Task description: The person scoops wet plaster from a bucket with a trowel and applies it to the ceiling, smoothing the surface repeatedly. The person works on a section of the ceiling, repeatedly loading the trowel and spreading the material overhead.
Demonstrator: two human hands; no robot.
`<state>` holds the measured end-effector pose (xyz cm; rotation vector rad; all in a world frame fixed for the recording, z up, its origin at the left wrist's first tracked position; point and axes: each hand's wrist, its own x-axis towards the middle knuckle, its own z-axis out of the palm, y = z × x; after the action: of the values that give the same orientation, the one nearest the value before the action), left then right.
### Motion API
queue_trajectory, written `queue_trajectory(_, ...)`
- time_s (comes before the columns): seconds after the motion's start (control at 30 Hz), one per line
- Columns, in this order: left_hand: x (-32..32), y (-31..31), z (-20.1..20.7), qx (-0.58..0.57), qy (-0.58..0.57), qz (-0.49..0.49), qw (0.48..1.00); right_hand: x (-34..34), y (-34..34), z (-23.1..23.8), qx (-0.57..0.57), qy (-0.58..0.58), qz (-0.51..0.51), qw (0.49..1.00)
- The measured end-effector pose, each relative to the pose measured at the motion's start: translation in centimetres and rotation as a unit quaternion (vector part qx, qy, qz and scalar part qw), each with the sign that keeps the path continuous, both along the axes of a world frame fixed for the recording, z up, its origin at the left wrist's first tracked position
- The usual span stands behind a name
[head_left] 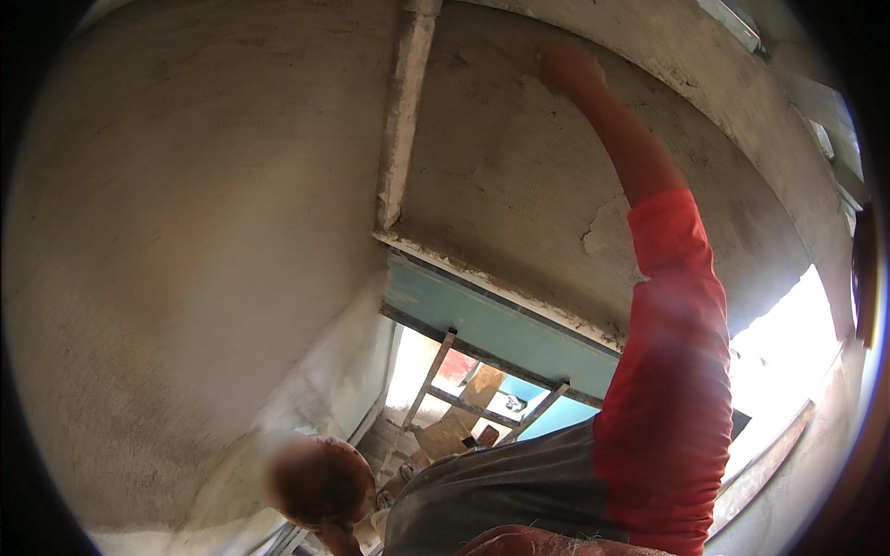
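Note:
My right arm, in a red sleeve, reaches up to the grey plastered panel overhead. My right hand is closed against it, near its far curved edge. The hand is slightly blurred, and what its fingers hold, if anything, is hidden. Low in the picture, my left hand grips a round, shallow pan from below. The pan looks dark brown inside with a paler rim; part of it is blurred, so I cannot make out what it contains. Only a little of the left hand shows.
A pale ridge divides the plastered panel from a broad grey wall on the left. Below are a blue-green wall band and a wooden ladder. Bright light enters through an opening at the right.

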<state>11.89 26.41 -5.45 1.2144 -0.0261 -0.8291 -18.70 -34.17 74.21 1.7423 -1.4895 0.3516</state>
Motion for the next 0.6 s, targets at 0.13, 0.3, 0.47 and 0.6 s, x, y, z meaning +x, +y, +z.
queue_trajectory(0.13, -0.2, -0.1, 2.1, 0.085, 0.093, 0.058, 0.99, -0.7, -0.4, -1.6, -0.01, 0.091, -0.044, 0.995)
queue_trajectory(0.3, 1.0, 0.1, 3.3, 0.117, 0.057, 0.045, 0.99, 2.5, -2.7, -0.6, 0.021, 0.146, -0.034, 0.989)
queue_trajectory(0.47, 0.9, -0.4, 4.9, 0.113, 0.074, 0.071, 0.988, 5.3, -4.8, 1.4, -0.011, 0.065, 0.03, 0.997)
queue_trajectory(0.6, -0.2, -1.1, 7.9, 0.1, 0.057, 0.085, 0.99, 6.8, -5.5, 2.6, 0.105, 0.035, -0.076, 0.991)
